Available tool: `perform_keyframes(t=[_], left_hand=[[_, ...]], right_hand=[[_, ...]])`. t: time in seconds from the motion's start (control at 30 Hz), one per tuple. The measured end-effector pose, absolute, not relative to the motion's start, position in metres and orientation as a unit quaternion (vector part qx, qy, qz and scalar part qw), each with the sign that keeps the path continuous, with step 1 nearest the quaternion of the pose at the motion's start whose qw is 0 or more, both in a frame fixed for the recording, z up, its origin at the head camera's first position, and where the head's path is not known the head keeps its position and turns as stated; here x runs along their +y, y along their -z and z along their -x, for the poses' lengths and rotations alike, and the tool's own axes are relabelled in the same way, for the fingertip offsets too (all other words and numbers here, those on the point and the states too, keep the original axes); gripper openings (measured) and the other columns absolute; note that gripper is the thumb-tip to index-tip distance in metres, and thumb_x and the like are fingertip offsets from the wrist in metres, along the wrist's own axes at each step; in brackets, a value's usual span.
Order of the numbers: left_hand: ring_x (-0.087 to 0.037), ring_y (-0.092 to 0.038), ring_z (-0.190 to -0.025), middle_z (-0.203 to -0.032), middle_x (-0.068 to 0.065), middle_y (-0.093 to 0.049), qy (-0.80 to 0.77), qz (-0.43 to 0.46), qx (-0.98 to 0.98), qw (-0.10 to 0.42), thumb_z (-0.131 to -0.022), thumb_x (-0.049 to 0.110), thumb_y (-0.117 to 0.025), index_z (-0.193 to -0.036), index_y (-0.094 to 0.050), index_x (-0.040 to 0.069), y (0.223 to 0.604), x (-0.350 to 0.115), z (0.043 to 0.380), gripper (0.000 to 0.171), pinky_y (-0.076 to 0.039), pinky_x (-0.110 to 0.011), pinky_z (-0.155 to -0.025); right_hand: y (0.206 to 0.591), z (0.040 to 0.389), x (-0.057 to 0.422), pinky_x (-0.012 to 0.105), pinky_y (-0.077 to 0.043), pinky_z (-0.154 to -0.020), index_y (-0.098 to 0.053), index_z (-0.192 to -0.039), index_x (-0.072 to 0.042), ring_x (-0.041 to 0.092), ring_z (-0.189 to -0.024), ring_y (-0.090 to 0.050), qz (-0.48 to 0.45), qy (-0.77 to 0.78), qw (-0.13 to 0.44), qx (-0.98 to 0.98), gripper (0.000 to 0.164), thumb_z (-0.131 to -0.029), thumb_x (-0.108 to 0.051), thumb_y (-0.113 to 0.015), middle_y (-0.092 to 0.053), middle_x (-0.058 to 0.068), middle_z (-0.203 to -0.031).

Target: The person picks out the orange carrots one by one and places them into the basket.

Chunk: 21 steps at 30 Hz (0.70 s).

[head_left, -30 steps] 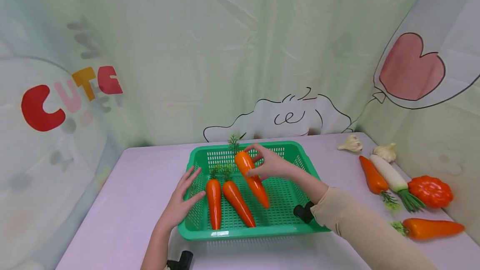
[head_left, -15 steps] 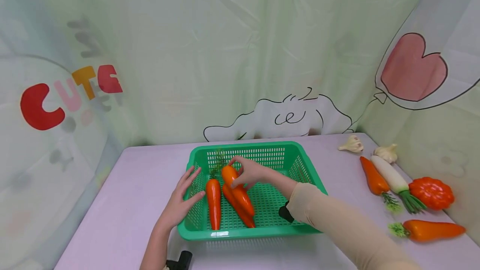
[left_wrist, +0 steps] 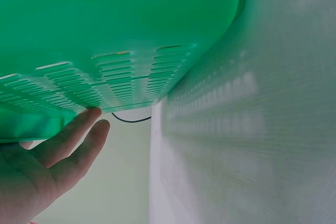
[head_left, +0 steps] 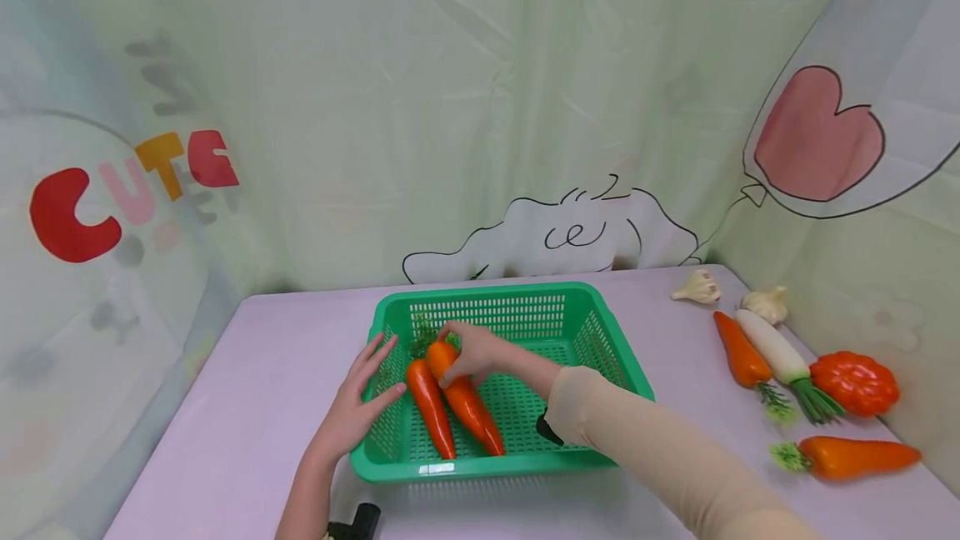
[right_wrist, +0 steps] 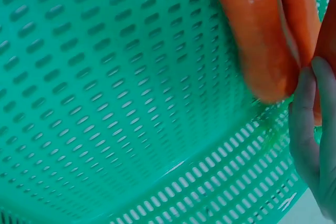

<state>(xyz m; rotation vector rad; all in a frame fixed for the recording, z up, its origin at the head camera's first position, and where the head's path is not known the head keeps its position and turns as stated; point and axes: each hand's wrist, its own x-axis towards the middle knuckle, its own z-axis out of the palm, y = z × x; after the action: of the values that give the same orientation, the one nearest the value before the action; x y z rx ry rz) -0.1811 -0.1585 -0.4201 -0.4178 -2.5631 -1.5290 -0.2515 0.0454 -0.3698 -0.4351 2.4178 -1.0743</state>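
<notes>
A green plastic basket [head_left: 517, 463] sits on the table with orange toy carrots inside. My right hand [head_left: 476, 351] pinches a carrot [head_left: 443, 359] near its leafy end, low in the basket's left half. In the head view a glossy carrot [head_left: 431, 411] lies just left of it, slanting toward the front rim. The right wrist view has two carrots side by side, one carrot [right_wrist: 257, 40] nearest the camera, with the fingertips [right_wrist: 321, 69] against another at the right edge. My left hand [head_left: 351, 407] spreads its straight fingers along the basket's left rim, thumb over the edge.
Right of the basket lie two garlic bulbs, one garlic [head_left: 699, 286] farther back, a white radish [head_left: 772, 346], a carrot [head_left: 741, 350], a ribbed red-orange pumpkin [head_left: 855, 383] and another carrot [head_left: 858, 457]. A printed curtain [head_left: 360, 148] hangs behind the table.
My right hand has lowered its carrot leftward into the basket, over and among the carrots there. The leftmost carrot has tilted, its tip shifting right. The left hand has kept its place.
</notes>
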Motion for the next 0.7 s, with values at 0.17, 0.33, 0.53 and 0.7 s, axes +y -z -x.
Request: perform_keyframes(t=[0.17,0.33,0.53,0.7], left_hand=[[-0.041,-0.013,-0.135,-0.151,-0.012,-0.016,0.513,0.139,-0.845,0.063,-0.089,0.021,-0.059,-0.142,-0.034,0.014,0.409,-0.156,0.175,0.059,-0.018,-0.07,-0.094],[-0.038,-0.012,-0.135,-0.151,-0.008,-0.015,0.517,0.142,-0.842,0.064,-0.088,0.022,-0.059,-0.142,-0.035,0.018,0.417,-0.159,0.18,0.059,-0.018,-0.07,-0.095],[-0.037,-0.012,-0.136,-0.151,-0.007,-0.015,0.514,0.142,-0.844,0.063,-0.089,0.022,-0.059,-0.143,-0.034,0.02,0.416,-0.159,0.179,0.06,-0.016,-0.069,-0.096],[-0.038,-0.011,-0.136,-0.151,-0.008,-0.015,0.514,0.143,-0.843,0.063,-0.089,0.022,-0.059,-0.143,-0.034,0.019,0.417,-0.158,0.181,0.06,-0.015,-0.069,-0.096]], right_hand=[[0.37,0.247,0.038,0.029,-0.053,-0.049,-0.053,-0.116,-0.009,0.021,-0.068,-0.059,0.179,0.335,0.201,0.903,0.055,-0.068,-0.009,-0.08,-0.053,0.013,-0.096],[0.371,0.247,0.038,0.029,-0.053,-0.049,-0.052,-0.12,-0.004,0.024,-0.058,-0.062,0.162,0.337,0.197,0.907,0.057,-0.07,-0.007,-0.079,-0.053,0.021,-0.11],[0.364,0.249,0.046,0.028,-0.052,-0.053,-0.049,-0.125,-0.005,0.022,-0.061,-0.06,0.167,0.325,0.192,0.911,0.061,-0.072,-0.009,-0.078,-0.057,0.017,-0.096],[0.345,0.247,0.053,0.028,-0.049,-0.059,-0.051,-0.123,-0.006,0.019,-0.076,-0.057,0.207,0.307,0.164,0.914,0.058,-0.073,-0.017,-0.078,-0.06,0.011,-0.093]])
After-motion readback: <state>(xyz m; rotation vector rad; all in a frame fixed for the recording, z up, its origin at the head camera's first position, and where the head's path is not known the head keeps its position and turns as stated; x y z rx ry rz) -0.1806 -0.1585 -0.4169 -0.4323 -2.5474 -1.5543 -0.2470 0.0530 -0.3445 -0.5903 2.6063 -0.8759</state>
